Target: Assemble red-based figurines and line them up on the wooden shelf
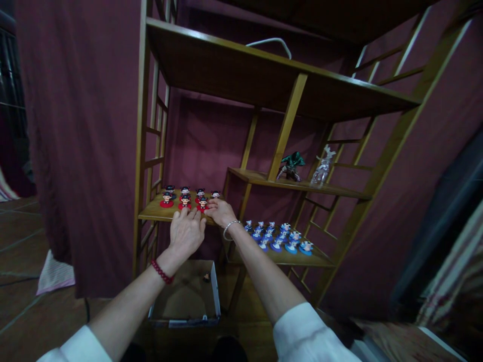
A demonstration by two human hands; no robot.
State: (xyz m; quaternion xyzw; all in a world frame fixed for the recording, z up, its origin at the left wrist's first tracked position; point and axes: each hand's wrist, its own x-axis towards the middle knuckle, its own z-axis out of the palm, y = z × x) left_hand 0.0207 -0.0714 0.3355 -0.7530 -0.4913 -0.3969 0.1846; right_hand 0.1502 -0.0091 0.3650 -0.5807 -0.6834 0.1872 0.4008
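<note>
Small figurines with black hair and round red bases stand in two rows on the left wooden shelf [156, 213]. My right hand [222, 211] closes its thumb and fingers at the edge of the rightmost front figurine [203, 203]. Part of that grip is hidden behind the fingers. My left hand [186, 231] lies palm down at the shelf's front edge, its fingers stretched out towards the same figurine and the middle front figurine [184, 202]. Another figurine [166, 199] stands at the front left, apart from both hands.
Several blue-based figurines [277, 243] stand on the lower right shelf. Above them are a dark green figure [293, 163] and a clear figure [322, 168]. Below my hands sits an open cardboard box [216, 289] with a small dark item [207, 277] in it. A curtain [86, 151] hangs left.
</note>
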